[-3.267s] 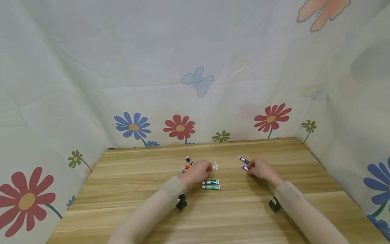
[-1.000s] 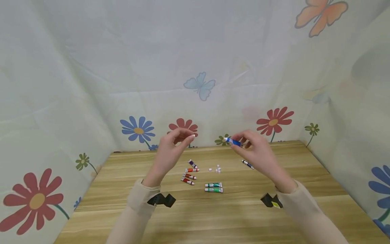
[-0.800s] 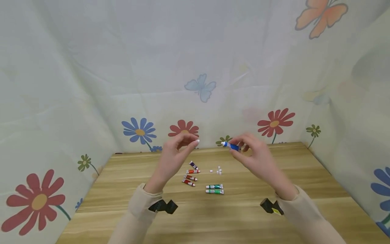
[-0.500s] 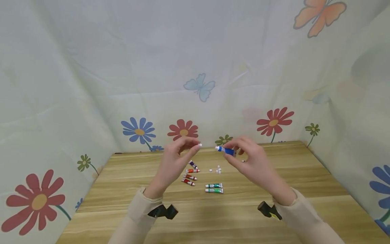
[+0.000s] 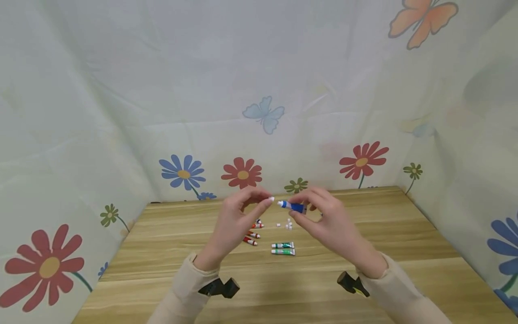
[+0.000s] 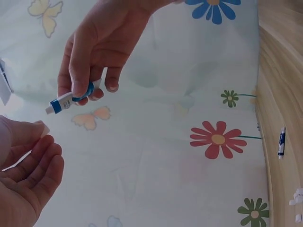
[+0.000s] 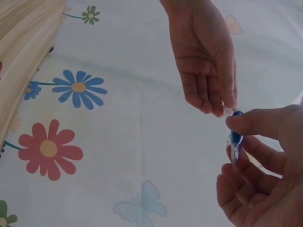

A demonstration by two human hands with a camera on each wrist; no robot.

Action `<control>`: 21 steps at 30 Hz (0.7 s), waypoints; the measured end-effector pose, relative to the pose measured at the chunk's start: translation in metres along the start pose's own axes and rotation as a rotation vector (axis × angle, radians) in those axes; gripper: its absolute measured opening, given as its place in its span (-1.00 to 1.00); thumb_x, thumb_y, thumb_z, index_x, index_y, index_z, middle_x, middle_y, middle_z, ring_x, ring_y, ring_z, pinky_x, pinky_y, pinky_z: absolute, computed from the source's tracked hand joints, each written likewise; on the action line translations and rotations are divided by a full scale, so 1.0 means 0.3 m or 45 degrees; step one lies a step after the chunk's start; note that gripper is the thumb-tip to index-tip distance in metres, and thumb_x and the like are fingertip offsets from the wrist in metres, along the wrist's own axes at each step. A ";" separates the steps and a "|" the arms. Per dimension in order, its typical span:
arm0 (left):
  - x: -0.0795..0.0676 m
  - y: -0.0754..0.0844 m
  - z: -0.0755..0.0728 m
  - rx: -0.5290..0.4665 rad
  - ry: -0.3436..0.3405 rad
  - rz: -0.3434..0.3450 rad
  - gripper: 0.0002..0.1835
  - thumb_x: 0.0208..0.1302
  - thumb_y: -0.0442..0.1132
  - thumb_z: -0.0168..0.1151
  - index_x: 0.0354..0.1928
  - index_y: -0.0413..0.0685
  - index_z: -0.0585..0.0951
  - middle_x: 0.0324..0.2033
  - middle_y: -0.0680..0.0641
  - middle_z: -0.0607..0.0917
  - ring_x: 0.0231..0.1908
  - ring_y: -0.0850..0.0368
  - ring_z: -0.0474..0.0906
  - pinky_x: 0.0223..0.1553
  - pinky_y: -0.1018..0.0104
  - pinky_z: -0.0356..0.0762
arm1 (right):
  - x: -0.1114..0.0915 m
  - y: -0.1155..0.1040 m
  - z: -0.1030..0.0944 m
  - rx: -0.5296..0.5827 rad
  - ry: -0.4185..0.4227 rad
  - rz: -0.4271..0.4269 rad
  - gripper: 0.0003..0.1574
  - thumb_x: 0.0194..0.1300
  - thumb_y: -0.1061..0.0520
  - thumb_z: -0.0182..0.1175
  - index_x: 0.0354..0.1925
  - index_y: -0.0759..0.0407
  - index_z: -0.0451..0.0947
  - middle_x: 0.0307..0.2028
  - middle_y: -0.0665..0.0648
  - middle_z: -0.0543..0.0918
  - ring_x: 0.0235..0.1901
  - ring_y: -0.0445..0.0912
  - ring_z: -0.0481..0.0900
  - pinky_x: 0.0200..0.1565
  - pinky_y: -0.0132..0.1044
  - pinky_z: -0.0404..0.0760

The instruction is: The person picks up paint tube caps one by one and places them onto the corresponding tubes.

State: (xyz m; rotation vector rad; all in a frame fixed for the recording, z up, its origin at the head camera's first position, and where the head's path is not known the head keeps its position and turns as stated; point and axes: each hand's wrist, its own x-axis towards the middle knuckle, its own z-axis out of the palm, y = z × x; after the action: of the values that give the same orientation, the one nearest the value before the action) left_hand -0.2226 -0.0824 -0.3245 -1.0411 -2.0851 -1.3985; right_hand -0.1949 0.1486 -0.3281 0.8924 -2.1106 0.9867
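Between thumb and fingertips my left hand (image 5: 232,222) pinches a small white cap (image 5: 271,198). My right hand (image 5: 332,220) holds a blue paint tube (image 5: 295,207) by its body, its white nozzle pointing left at the cap. A narrow gap separates cap and nozzle in the head view, and both hands are raised above the table. In the left wrist view the tube (image 6: 66,101) slants with its nozzle toward the left fingertips. The right wrist view shows the cap (image 7: 228,112) in line with the tube's end.
Two green paint tubes (image 5: 283,249) lie side by side on the wooden table (image 5: 283,288). Red and orange tubes (image 5: 251,241) are partly covered by the left hand. Several white caps (image 5: 289,224) lie behind the green tubes. A dark blue tube (image 6: 281,143) rests farther right. Flowered cloth (image 5: 202,112) hangs behind.
Both hands were low over the table at first; since then the right has lifted the blue paint tube and the left a white cap. Over the last second they have come closer together and lower.
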 end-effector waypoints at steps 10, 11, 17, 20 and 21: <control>-0.018 -0.002 0.012 -0.032 -0.016 0.037 -0.83 0.35 -0.31 0.34 -0.05 -0.10 0.69 -0.18 0.06 0.72 -0.16 0.17 0.65 -0.01 0.22 0.64 | 0.000 0.000 0.019 -0.001 -0.009 -0.004 -0.68 0.17 0.24 0.48 -0.09 0.11 0.67 -0.16 -0.10 0.64 -0.24 -0.22 0.52 -0.21 -0.25 0.62; -0.018 -0.002 0.013 -0.034 -0.020 0.041 -0.84 0.35 -0.31 0.33 -0.05 -0.08 0.69 -0.18 0.06 0.72 -0.17 0.17 0.65 -0.03 0.24 0.65 | -0.001 0.002 0.021 -0.007 -0.009 -0.008 -0.68 0.18 0.24 0.48 -0.08 0.11 0.67 -0.16 -0.09 0.64 -0.23 -0.22 0.53 -0.20 -0.26 0.61; -0.026 -0.001 0.017 -0.014 -0.042 0.041 -0.83 0.37 -0.28 0.32 -0.04 -0.05 0.69 -0.18 0.06 0.73 -0.22 0.17 0.64 -0.20 0.29 0.66 | -0.002 0.010 0.031 -0.050 0.005 -0.081 -0.65 0.13 0.29 0.50 -0.09 0.14 0.67 -0.14 -0.06 0.64 -0.19 -0.19 0.54 -0.19 -0.29 0.62; -0.028 -0.007 0.021 0.010 -0.051 0.033 -0.84 0.38 -0.25 0.31 -0.05 -0.05 0.69 -0.21 0.07 0.73 -0.25 0.19 0.64 -0.23 0.30 0.66 | -0.005 0.015 0.034 -0.087 0.014 -0.122 -0.63 0.09 0.33 0.51 -0.11 0.15 0.68 -0.13 -0.04 0.64 -0.15 -0.16 0.54 -0.15 -0.27 0.64; -0.028 -0.009 0.022 0.018 -0.054 0.028 -0.84 0.38 -0.24 0.31 -0.05 -0.04 0.69 -0.22 0.08 0.73 -0.25 0.19 0.64 -0.23 0.30 0.66 | -0.005 0.017 0.035 -0.102 0.016 -0.134 -0.63 0.08 0.33 0.52 -0.12 0.15 0.68 -0.13 -0.03 0.64 -0.14 -0.14 0.55 -0.13 -0.25 0.65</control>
State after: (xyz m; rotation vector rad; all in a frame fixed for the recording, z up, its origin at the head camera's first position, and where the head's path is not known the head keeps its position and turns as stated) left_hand -0.2190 -0.0799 -0.3347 -1.0940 -2.1041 -1.3607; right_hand -0.2007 0.1431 -0.3366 0.9446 -2.0551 0.8464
